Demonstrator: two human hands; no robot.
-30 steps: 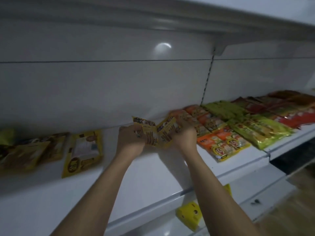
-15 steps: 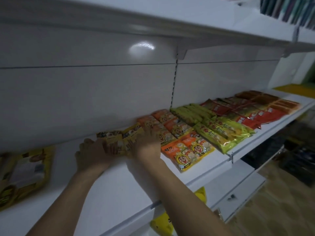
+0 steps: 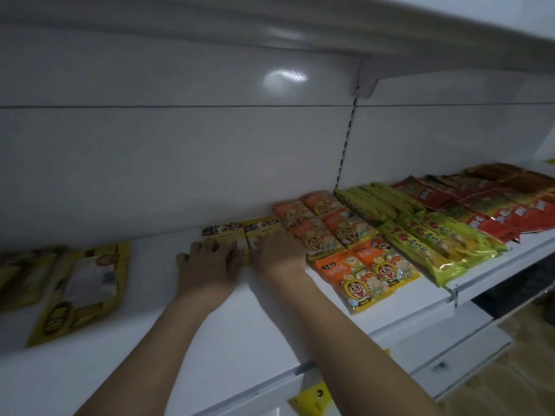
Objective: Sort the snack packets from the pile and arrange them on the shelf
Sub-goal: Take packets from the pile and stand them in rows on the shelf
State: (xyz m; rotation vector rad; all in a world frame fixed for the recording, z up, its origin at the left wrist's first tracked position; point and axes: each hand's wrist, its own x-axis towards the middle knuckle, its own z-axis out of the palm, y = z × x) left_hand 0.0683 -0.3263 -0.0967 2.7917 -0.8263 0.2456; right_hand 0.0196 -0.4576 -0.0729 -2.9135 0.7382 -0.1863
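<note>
White shelf (image 3: 228,331), yellow packets (image 3: 231,234) now laid flat.
Held up a second ago, they lie beside the orange packets (image 3: 345,232); left hand (image 3: 207,267) and right hand (image 3: 280,255) press them, fingers flat.

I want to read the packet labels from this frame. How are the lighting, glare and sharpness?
Head view: dim overall, with one bright glare spot on the white back panel. In the same head view, the orange packets are sharp enough to show their cartoon print, while the yellow packets at far left are smeared by blur. The wide lens also curves the upper shelf edge.
</note>
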